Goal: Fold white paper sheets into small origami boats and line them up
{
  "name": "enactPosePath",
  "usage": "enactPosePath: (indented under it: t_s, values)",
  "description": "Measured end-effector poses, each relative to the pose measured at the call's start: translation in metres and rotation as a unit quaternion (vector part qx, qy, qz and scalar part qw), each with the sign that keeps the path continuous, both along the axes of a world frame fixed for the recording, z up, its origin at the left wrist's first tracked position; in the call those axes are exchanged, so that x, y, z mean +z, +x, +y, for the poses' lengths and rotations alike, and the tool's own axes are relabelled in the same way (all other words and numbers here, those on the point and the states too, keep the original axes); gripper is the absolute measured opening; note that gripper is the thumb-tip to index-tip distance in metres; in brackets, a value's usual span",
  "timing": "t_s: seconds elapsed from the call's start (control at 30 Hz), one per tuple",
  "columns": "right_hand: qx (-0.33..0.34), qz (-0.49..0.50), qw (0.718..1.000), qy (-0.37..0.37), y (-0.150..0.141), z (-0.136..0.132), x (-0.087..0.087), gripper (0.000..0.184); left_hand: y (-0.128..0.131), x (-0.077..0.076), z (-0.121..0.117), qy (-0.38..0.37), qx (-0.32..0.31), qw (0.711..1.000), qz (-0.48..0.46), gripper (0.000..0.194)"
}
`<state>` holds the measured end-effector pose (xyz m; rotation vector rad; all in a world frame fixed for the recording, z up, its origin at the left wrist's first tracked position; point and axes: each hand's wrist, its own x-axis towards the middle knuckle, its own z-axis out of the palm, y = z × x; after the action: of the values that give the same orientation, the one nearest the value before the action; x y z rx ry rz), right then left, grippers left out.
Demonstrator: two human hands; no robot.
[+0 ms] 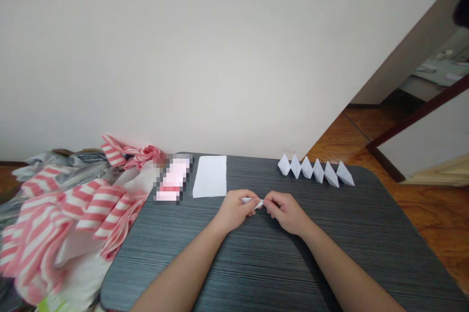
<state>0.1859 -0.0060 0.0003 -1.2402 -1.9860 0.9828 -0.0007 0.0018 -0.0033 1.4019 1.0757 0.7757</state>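
Observation:
Both hands meet at the middle of a dark grey wood-grain table [351, 243]. My left hand [236, 210] and my right hand [284, 210] pinch a small folded white paper piece [255, 201] between their fingertips, just above the tabletop. Most of the piece is hidden by the fingers. A stack of white paper sheets [210, 176] lies flat behind my left hand. A row of several folded white paper boats [315, 170] stands along the far right edge of the table.
Pink-and-white striped bags [73, 214] and clear plastic are heaped at the table's left edge. A blurred pink item [172, 181] lies beside the paper stack. A white wall rises behind the table. A wooden floor [432, 204] is at the right.

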Motion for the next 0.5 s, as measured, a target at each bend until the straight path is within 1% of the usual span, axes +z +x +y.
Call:
enactPosePath:
  t_s: [0.2,0.33,0.5]
  values:
    - [0.010,0.000,1.000,-0.006,0.0013,-0.0001,0.0019,0.024,0.0003,-0.0008,0.0001,-0.006,-0.001,1.000,0.000,0.027]
    - [-0.003,0.000,1.000,-0.009,0.0027,0.0004,0.0011,0.024,-0.0001,-0.0020,0.0008,-0.029,0.011,0.999,-0.035,0.031]
    - [-0.025,0.004,1.000,0.004,0.0043,0.0007,-0.0012,0.022,-0.0004,-0.0049,0.0014,-0.050,0.023,0.995,-0.083,0.032]
